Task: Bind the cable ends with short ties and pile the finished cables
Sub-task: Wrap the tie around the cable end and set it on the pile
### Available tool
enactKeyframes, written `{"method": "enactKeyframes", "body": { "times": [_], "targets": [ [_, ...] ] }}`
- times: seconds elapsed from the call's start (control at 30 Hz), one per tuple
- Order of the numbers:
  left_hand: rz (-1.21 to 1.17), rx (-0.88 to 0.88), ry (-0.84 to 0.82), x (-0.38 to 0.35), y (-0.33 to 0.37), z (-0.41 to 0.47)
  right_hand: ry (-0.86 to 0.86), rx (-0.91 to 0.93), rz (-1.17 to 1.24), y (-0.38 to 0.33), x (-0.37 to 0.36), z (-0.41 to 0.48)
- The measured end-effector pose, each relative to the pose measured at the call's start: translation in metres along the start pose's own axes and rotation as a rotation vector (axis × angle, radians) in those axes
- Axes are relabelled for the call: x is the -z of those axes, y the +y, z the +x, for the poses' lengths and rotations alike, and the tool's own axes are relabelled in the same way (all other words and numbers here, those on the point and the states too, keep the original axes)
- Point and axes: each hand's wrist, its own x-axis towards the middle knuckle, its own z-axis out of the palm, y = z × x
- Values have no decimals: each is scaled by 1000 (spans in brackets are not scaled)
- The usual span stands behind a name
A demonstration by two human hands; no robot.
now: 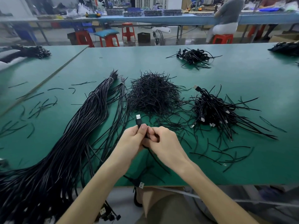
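Green worktable (242,81); red stools (128,31) (one cushioned) beyond; blue bench (161,20).

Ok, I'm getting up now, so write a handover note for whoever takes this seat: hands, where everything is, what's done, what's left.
Left hand grips one cable just below its USB plug, which points up. Right hand curls round the same cable beside it; whether a tie is on it is hidden.
Short ties: heap in the middle. Unbound cables: long bundle on the left, running off the near edge. Finished pile: on the right; a similar pile lies farther back.
Done: the finished pile. Left: bind the cable in hand, pile it, then work through the bundle.
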Motion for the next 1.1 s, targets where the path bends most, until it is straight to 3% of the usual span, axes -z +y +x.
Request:
{"method": "enactKeyframes", "body": {
  "times": [0.2, 0.3, 0.47, 0.57, 0.7, 0.83, 0.97, 1.1],
  "targets": [
    [550, -305, 235, -7, -1, -4, 102, 115, 58, -6, -5, -2],
    [605, -334, 299, 2, -2, -3, 90, 142, 3, -2, -2, 0],
    [390, -161, 76, 18, 1, -5, -14, 126, -93, 7, -1, -3],
    [338, -136, 100, 32, 3, -5, -96, 179, -125, 6, 0, -5],
    [351, -71, 145, 42, 7, -2, -146, 334, -499, 6, -3, -5],
    [602, -54, 29, 50, 13, 3, -176, 386, -681, 5, 1, -2],
    [1009, -90, -180, 55, 26, 11, -143, 502, -864, 0, 4, 2],
    [1021, -84, -307, 48, 28, 17, -174, 563, -936, -2, 8, 14]
  ]
}}
